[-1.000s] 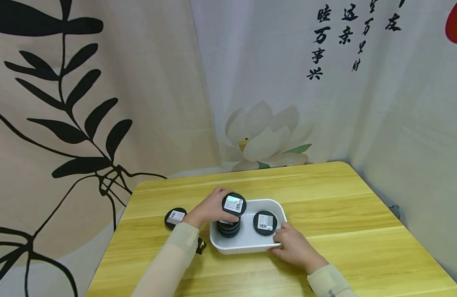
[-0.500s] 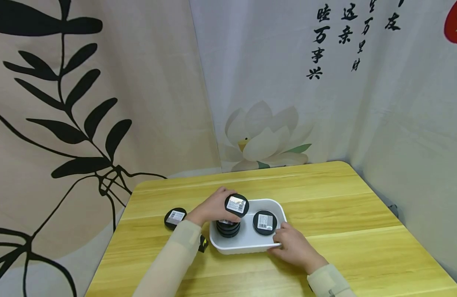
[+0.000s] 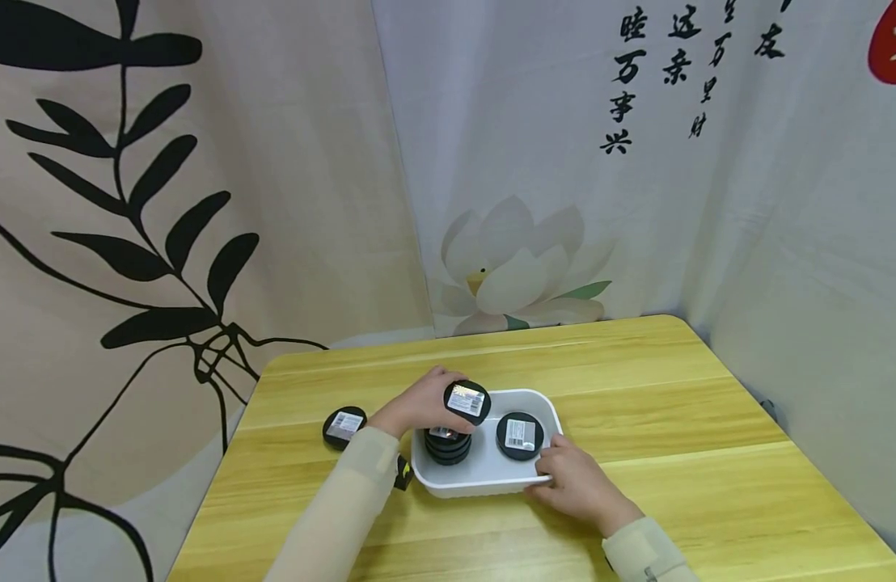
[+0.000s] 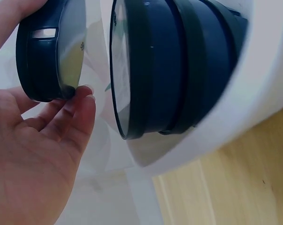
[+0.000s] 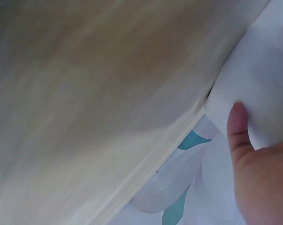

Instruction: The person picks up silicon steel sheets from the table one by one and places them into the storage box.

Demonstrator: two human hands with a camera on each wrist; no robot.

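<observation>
My left hand (image 3: 426, 404) holds a round black tin (image 3: 467, 402) with a white label, tilted, over the left part of a white plastic tray (image 3: 484, 488). In the left wrist view this tin (image 4: 42, 58) sits between thumb and fingers, apart from the stacked tins (image 4: 169, 70). Below the hand, the stack of black tins (image 3: 448, 451) stands inside the tray, its top partly hidden. A single labelled tin (image 3: 520, 436) lies in the tray's right part. My right hand (image 3: 582, 489) grips the tray's near right corner; its thumb (image 5: 238, 126) presses the outer wall.
Another labelled black tin (image 3: 344, 425) lies on the wooden table (image 3: 674, 404), left of the tray. A small dark piece with a yellow mark (image 3: 403, 473) shows beside the left wrist. Printed curtains (image 3: 310, 202) hang behind the table.
My left hand has shifted slightly to the right with the tin, which sits a touch lower. The right hand and the tray stay where they were.
</observation>
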